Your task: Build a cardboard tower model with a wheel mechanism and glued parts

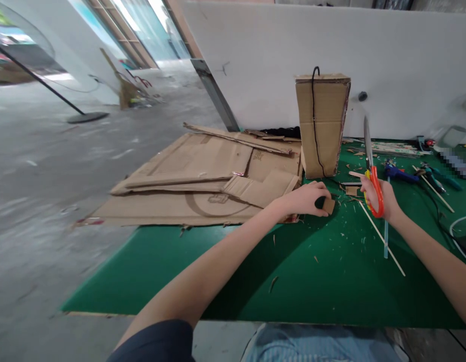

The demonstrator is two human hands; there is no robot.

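Observation:
My left hand (310,197) is closed around a small brown cardboard piece (329,205), with a dark round part beside it that I cannot make out. My right hand (388,197) grips a pair of scissors (376,193) with orange handles, blades pointing up. A flat wooden stick (355,174) shows at my right fingertips; whether they hold it is unclear. Between the hands lies another small cardboard scrap (352,191). Behind them a tall cardboard box (323,125) stands upright, a black cord (314,115) running down its front.
Stacked cardboard sheets (202,156) cover the left of the green table (278,281). Right of my hands lie a blue glue gun (402,173), pliers (433,178) and a thin wooden stick (383,239). A white panel (263,65) rises along the back. Scraps litter the tabletop.

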